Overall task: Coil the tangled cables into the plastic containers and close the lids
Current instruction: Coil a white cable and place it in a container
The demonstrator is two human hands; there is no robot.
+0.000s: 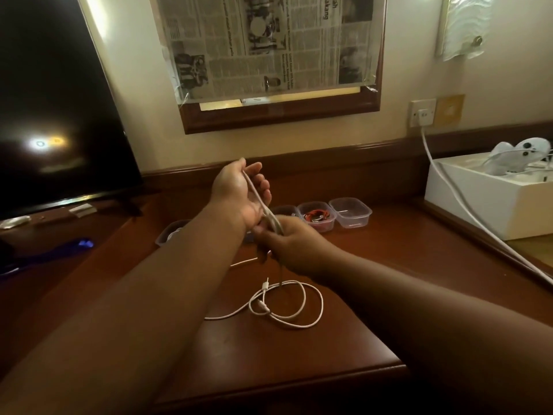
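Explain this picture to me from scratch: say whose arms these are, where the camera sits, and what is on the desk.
There is no machine here. A person wears a camera on the head, so the one picture looks forward and down over their own two arms.

The left hand is raised, palm up, with a white cable strung across it. The right hand pinches that cable just below. The rest of it lies in loose loops on the wooden desk.

Behind the hands stand small plastic containers: one holds red cable, and the one beside it, the clear container, looks nearly empty. A dark TV screen stands at left, a white box at right.
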